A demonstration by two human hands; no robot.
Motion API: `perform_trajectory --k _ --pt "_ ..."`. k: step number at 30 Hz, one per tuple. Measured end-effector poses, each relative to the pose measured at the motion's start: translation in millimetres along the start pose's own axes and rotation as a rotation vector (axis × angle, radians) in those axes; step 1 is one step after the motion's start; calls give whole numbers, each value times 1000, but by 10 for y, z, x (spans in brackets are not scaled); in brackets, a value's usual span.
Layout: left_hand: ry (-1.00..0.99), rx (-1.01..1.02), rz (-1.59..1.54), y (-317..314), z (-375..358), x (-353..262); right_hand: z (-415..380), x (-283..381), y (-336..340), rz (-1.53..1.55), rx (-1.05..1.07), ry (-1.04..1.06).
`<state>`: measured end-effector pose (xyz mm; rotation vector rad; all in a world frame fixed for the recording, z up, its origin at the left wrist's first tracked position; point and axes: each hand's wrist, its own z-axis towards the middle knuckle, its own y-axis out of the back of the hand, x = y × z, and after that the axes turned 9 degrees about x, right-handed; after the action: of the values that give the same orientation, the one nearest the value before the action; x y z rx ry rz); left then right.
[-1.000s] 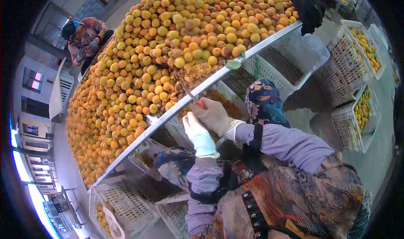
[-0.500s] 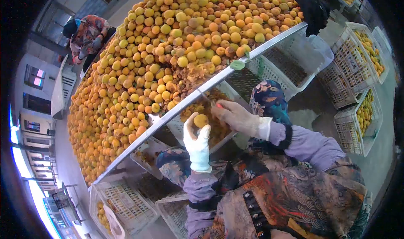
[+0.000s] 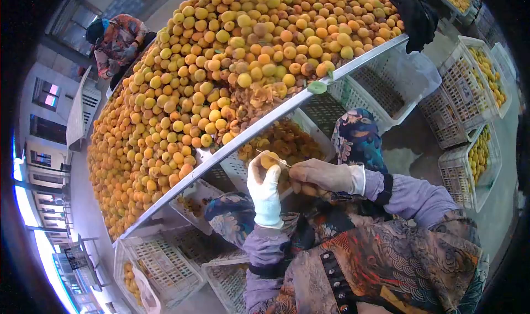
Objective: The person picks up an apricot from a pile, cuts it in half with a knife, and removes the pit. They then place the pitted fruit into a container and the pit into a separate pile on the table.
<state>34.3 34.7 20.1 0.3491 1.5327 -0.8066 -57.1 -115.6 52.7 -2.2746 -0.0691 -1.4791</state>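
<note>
My left hand [image 3: 265, 198], in a white glove, grips a yellow apricot [image 3: 269, 160] between thumb and fingers. My right hand [image 3: 323, 176], gloved and stained, is closed around a small knife [image 3: 283, 163], whose thin blade meets the apricot's right side. The handle is hidden in the fist. Both hands are over a white crate [image 3: 234, 168] that holds split apricot pieces [image 3: 292, 140]. Just beyond them, a large heap of whole apricots [image 3: 182, 93] lies behind a metal table edge [image 3: 270, 117].
A green leaf [image 3: 317, 87] rests on the metal edge. Stacked crates of apricots [image 3: 466, 93] stand at right, more plastic crates [image 3: 163, 264] at lower left. Black cloth [image 3: 414, 18] hangs at the table's corner. Another person [image 3: 118, 43] works at the far left.
My right hand has come down and slightly right, bringing the knife blade onto the apricot. My left hand has shifted a little right and still holds the fruit.
</note>
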Motion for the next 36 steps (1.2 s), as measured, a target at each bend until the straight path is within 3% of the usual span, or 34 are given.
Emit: perform_trajectory --k 6,11,14,17,21,25,31,33,36 --pt "82 -32 26 4 -7 -69 50 -89 43 56 41 6" --pt "59 40 250 40 9 -50 38 -32 53 31 61 -39" --pt "139 28 118 17 31 8 143 -148 71 64 73 34" --pt "187 -8 -65 17 48 75 260 -229 53 149 31 -69" --pt "67 6 214 37 83 27 238 -141 26 80 2 4" --pt "-34 -162 95 -71 145 27 262 -151 48 120 19 -15" --pt "-7 -100 223 -12 134 38 255 -127 -1 118 -39 -20" --pt "130 -78 126 32 137 65 285 -91 -27 104 -63 -7" --pt "164 -169 51 11 155 74 343 -134 -35 93 -83 28"
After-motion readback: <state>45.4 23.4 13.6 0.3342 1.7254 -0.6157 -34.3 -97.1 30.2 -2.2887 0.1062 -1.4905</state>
